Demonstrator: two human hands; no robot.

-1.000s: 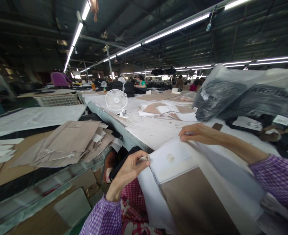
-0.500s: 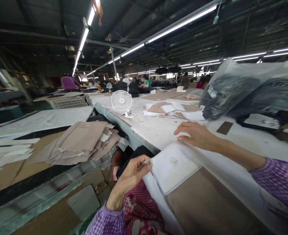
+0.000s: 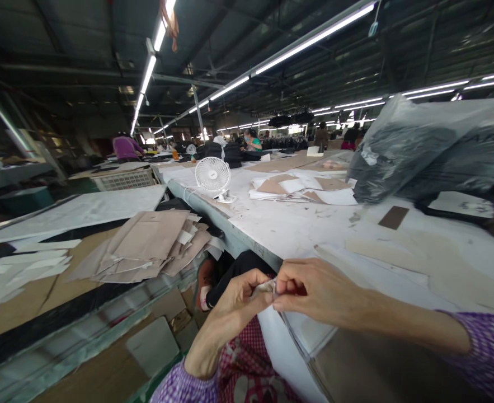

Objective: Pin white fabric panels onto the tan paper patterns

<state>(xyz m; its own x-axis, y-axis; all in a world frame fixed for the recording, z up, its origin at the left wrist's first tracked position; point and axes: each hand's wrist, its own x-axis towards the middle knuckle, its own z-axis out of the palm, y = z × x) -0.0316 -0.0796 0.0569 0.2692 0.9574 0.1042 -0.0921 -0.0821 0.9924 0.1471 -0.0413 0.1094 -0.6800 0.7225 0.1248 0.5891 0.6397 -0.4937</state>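
A brown fabric piece (image 3: 364,364) with a white end panel (image 3: 307,333) lies over my lap and the table's near edge. My left hand (image 3: 234,308) pinches the corner of the white end between thumb and fingers. Close against it, my right hand (image 3: 314,288) is closed in a pinch at the same corner. The fingertips of both hands meet there, and the bit of cloth between them is mostly hidden. White sheets (image 3: 385,268) lie beneath and beyond my right forearm.
A white fan (image 3: 213,176) stands at the table's left edge. Behind it lie white and brown pieces (image 3: 301,187); bagged dark goods (image 3: 398,151) sit at right. A brown fabric pile (image 3: 154,240) rests on the lower surface at left. Co-workers (image 3: 253,141) are in the distance.
My right hand has come from the tabletop, left and toward me, to the corner beside my left hand, closing there. My left hand keeps its pinch. The view has shifted slightly.
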